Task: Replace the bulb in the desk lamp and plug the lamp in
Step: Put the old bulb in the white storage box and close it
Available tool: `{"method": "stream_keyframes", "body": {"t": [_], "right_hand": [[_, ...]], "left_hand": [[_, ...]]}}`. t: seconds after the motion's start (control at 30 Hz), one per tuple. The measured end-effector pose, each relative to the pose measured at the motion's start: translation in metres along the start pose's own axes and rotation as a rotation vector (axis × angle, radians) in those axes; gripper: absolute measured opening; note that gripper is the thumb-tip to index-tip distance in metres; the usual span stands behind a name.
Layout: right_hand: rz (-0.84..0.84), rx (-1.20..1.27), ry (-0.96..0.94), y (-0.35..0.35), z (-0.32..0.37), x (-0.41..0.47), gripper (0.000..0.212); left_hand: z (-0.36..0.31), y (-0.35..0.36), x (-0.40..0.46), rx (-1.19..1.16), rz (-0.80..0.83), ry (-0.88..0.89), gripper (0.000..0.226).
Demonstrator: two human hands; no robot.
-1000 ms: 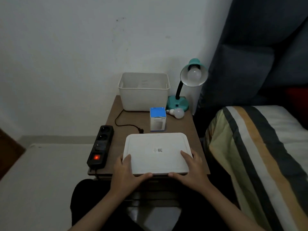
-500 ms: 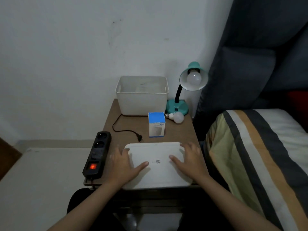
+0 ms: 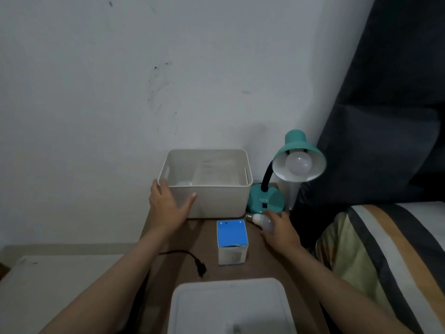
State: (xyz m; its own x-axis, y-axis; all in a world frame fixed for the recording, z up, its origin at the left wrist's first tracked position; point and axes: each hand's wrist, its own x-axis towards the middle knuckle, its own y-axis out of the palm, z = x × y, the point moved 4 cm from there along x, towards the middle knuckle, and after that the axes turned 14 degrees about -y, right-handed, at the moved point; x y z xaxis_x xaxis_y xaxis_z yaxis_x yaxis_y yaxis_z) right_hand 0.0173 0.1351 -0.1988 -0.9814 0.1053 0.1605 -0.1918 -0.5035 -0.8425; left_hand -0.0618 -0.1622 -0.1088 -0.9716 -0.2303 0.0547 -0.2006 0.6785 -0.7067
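A teal desk lamp (image 3: pixel 266 201) stands at the table's back right, with a white bulb (image 3: pixel 298 163) in its tilted shade. In front of the base lies a loose bulb (image 3: pixel 257 219) on its side; my right hand (image 3: pixel 280 229) lies over its globe with thumb and fingers curled round it. The lamp's black plug (image 3: pixel 201 270) lies unplugged on the brown table (image 3: pixel 207 231), its cord running left. My left hand (image 3: pixel 168 206) rests with spread fingers against the front left corner of a white bin (image 3: pixel 216 201).
A blue and white bulb box (image 3: pixel 232 239) stands upright in the middle of the table. A white lid (image 3: pixel 231 307) lies flat at the near edge. A striped bed (image 3: pixel 385 261) adjoins the table on the right, a wall stands behind.
Both hands left the white lid and reached forward: the left to the bin's corner, the right onto the loose bulb. The view moved closer, and the power strip is out of view.
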Motion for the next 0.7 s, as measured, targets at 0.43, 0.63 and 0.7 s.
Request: {"method": "stream_keyframes", "body": {"t": [0.43,0.63,0.7], "right_hand": [[-0.607,0.268,-0.464,-0.088,0.134,0.049,0.05],[-0.049,0.061,-0.152,-0.03,0.139,0.162,0.055],[0.035,0.02,-0.104,-0.013,0.13,0.184,0.055]], "left_hand": [[0.001,0.018,0.029,-0.275,-0.11,-0.04,0.094],[0.0,0.017,0.026,-0.282,-0.086,-0.045,0.097],[0.0,0.016,0.027,-0.276,-0.074,-0.053,0.098]]}}
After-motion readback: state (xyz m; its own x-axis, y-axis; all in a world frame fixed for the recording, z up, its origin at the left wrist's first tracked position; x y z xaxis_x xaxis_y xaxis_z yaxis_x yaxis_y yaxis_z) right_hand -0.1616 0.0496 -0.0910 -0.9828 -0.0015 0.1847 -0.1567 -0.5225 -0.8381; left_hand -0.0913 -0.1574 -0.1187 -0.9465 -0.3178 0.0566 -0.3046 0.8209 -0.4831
